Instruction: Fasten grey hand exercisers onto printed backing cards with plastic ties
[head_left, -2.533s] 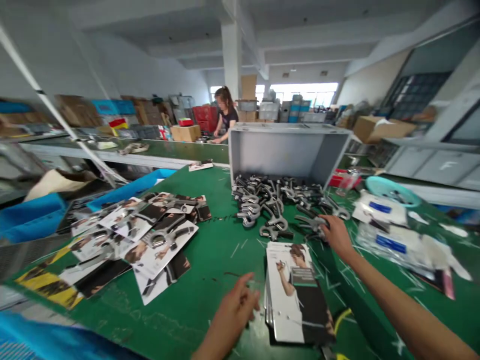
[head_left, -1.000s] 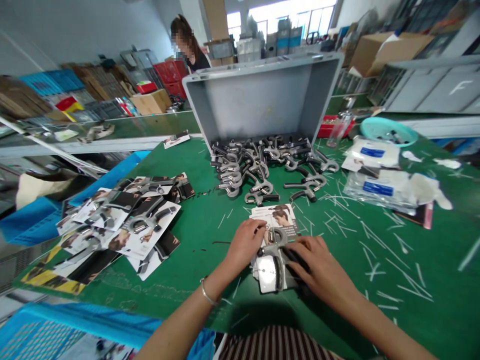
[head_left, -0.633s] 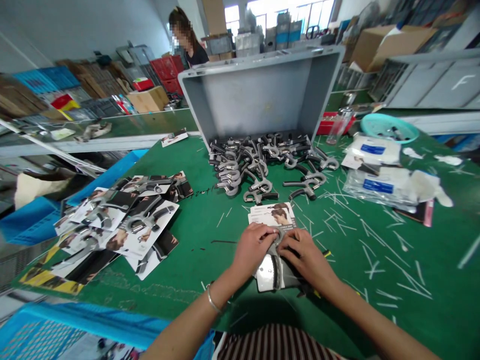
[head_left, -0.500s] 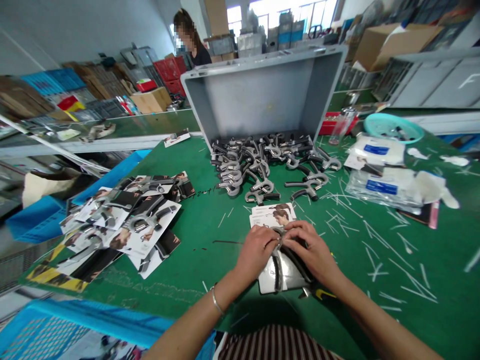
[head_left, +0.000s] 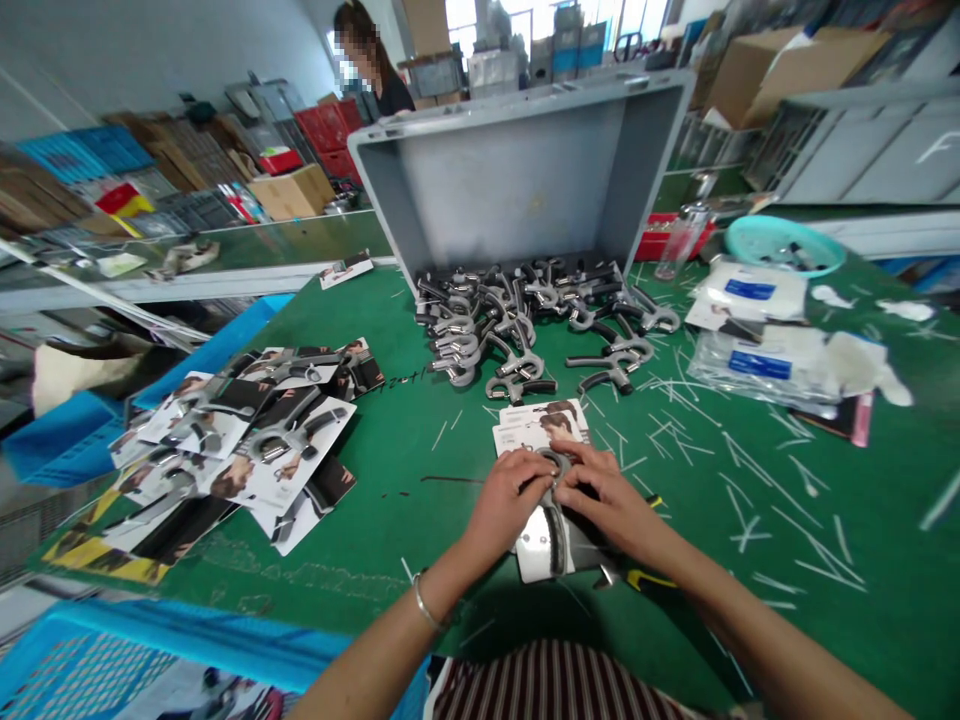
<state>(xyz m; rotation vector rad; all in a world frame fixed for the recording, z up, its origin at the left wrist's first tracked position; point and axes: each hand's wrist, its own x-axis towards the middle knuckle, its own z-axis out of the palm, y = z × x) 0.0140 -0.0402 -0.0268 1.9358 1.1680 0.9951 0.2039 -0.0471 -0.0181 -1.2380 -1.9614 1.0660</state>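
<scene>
A hand grip strengthener (head_left: 556, 540), grey at its looped top with a dark curved handle, lies on a printed card (head_left: 534, 565) in front of me. My left hand (head_left: 506, 505) is closed at the loop, thumb and index fingertips pinched on it. From the other side my right hand (head_left: 611, 505) presses its fingertips at the same spot, covering the other handle. Whether a thin tie is between the fingers is too small to tell. More cards (head_left: 517, 420) lie just beyond. A yellow-handled tool (head_left: 651, 579) rests beside my right wrist.
A grey crate (head_left: 525, 180) lies on its side, with several loose grip strengtheners (head_left: 514, 365) spilling out. Carded ones (head_left: 289, 440) are heaped at left. Thin white strips (head_left: 750, 530) and plastic bags (head_left: 757, 365) lie at right. A blue basket (head_left: 172, 640) stands near left.
The view has shifted slightly. My right hand has come lower over the grip strengthener, hiding the right handle that showed before. Both hands stay at its loop.
</scene>
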